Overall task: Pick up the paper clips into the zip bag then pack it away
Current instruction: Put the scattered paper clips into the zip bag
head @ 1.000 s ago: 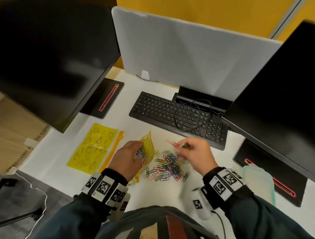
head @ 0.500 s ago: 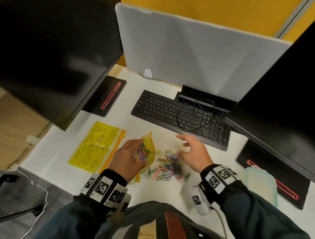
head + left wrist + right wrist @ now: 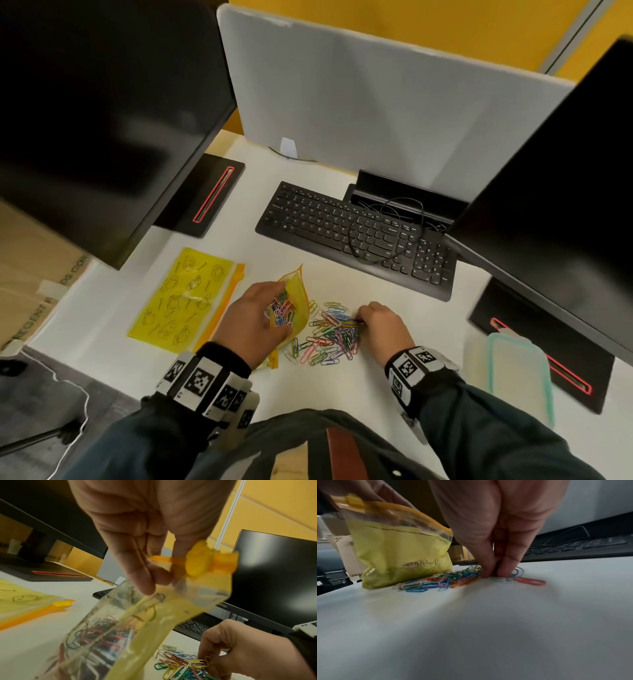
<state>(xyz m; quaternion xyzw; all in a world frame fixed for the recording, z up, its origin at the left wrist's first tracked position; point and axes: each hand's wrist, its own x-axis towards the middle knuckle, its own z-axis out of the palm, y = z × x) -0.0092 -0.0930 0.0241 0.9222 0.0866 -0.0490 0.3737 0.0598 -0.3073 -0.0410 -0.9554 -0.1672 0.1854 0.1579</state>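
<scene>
A small yellow zip bag (image 3: 298, 301) (image 3: 154, 622) (image 3: 399, 561) stands open-mouthed on the white desk, with several coloured paper clips inside. My left hand (image 3: 253, 318) (image 3: 145, 566) pinches the bag's rim near its orange slider (image 3: 199, 562). Just right of the bag lies a pile of coloured paper clips (image 3: 329, 332) (image 3: 181, 668) (image 3: 447, 580). My right hand (image 3: 380, 325) (image 3: 494, 573) is down at the pile's right edge, fingertips pinching clips against the desk. A red clip (image 3: 530, 581) lies loose beside the fingers.
A larger flat yellow zip pouch (image 3: 185, 298) lies to the left. A black keyboard (image 3: 356, 236) with a looped cable sits behind the pile. Two dark monitors overhang both sides. A clear container with a teal-rimmed lid (image 3: 517, 373) stands at the right.
My right hand came away from the bag's mouth, opened over the pile, then dropped onto its right edge and closed its fingers on clips. The left hand kept hold of the bag.
</scene>
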